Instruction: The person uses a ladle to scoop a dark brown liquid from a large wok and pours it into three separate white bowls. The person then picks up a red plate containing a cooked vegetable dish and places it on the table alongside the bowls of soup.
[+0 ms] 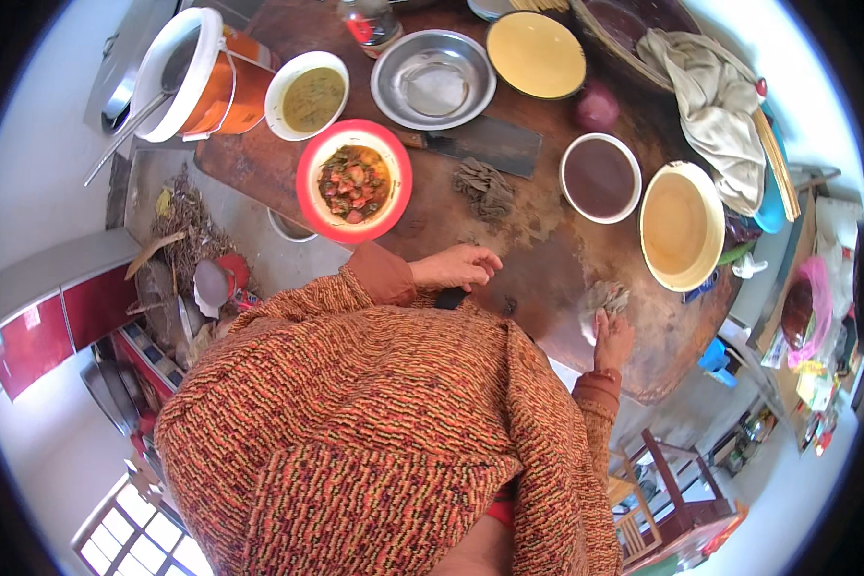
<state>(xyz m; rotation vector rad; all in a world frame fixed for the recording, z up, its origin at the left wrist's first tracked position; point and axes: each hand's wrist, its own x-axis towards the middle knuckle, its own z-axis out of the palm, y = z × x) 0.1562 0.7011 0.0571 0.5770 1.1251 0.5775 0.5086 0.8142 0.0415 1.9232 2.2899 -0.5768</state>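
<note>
My right hand [612,341] presses a crumpled grey-white cloth [605,301] onto the brown wooden table [538,252], near its front edge. Its fingers are closed on the cloth. My left hand [459,267] hovers by the front edge of the table, fingers loosely bent and apart, with nothing seen in it. Beyond the left hand lies a second crumpled dark grey cloth [483,189]. A cleaver [490,144] rests flat behind that cloth. A red-rimmed bowl of cooked food [354,182] stands to the left of both hands.
A bowl of greenish liquid [313,100], a steel basin [434,81] and a yellow plate [536,56] line the back. An orange bucket [230,91] stands left. Rightward are a bowl of dark liquid [600,179], a cream basin [683,227], a red onion [597,106] and a draped cloth [715,115].
</note>
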